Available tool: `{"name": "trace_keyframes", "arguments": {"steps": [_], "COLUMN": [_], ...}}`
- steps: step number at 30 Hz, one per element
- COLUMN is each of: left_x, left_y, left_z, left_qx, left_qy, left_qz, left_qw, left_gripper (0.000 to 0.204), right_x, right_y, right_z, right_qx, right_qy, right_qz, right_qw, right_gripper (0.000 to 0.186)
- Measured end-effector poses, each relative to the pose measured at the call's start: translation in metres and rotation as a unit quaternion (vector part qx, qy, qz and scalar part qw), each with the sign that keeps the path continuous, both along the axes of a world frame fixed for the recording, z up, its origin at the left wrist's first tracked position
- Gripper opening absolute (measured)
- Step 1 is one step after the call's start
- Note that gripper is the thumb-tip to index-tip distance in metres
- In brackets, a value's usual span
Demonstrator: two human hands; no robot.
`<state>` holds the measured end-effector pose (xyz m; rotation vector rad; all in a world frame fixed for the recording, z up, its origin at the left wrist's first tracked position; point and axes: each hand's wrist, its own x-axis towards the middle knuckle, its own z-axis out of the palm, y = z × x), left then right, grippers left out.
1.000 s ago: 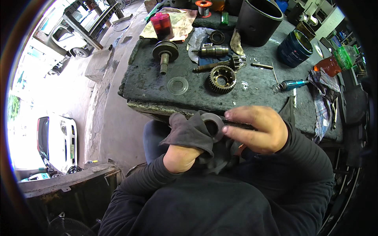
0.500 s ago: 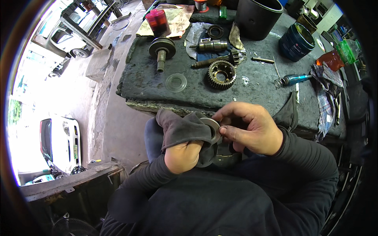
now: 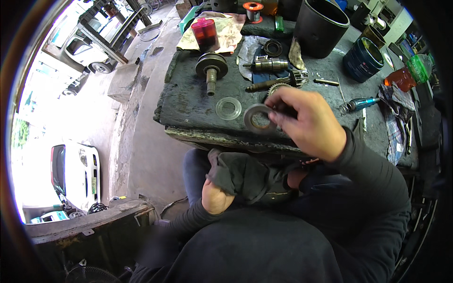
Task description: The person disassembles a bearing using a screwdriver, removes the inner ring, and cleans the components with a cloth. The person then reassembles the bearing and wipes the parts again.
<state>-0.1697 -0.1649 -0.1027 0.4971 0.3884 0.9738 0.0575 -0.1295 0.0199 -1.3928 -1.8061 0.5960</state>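
My right hand (image 3: 309,122) pinches a flat grey metal ring (image 3: 252,123) by its right side, above the front edge of the workbench. Down by my lap, my left hand (image 3: 217,197) is closed on a dark cloth (image 3: 245,177). A thin pale washer (image 3: 228,109) lies on the bench just left of the held ring. Behind my right hand a toothed gear (image 3: 274,87) is mostly hidden. Farther left stands a splined shaft with a round pulley (image 3: 211,70). A toothed shaft (image 3: 269,84) and a steel cylindrical part (image 3: 270,64) lie farther back.
On the dark workbench (image 3: 184,111) stand a red bottle (image 3: 205,36), a black bucket (image 3: 322,28) and a blue tub (image 3: 362,60). To the right are a blue-handled tool (image 3: 361,104), a checked rag (image 3: 395,113) and a green-capped bottle (image 3: 413,73). A white car (image 3: 78,174) is at the left.
My right hand has lifted the metal ring away from the cloth, up and forward over the bench edge. The left hand stays low with the cloth. The view has shifted slightly.
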Motion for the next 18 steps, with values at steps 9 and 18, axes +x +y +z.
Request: {"name": "trace_keyframes", "arguments": {"steps": [9, 18], "left_x": [-0.010, -0.016], "left_y": [0.003, 0.034], "left_z": [0.008, 0.042], "left_qx": [-0.042, 0.384], "left_qy": [-0.004, 0.462], "left_qz": [-0.114, -0.125], "left_qw": [0.993, 0.790], "left_gripper": [0.051, 0.032], "right_x": [-0.020, 0.054], "right_y": [0.075, 0.040], "right_z": [-0.012, 0.037], "right_qx": [0.048, -0.030], "right_qy": [-0.195, -0.195], "right_qz": [0.059, 0.017], "right_qw": [0.978, 0.980], "right_gripper": [0.014, 0.039]}}
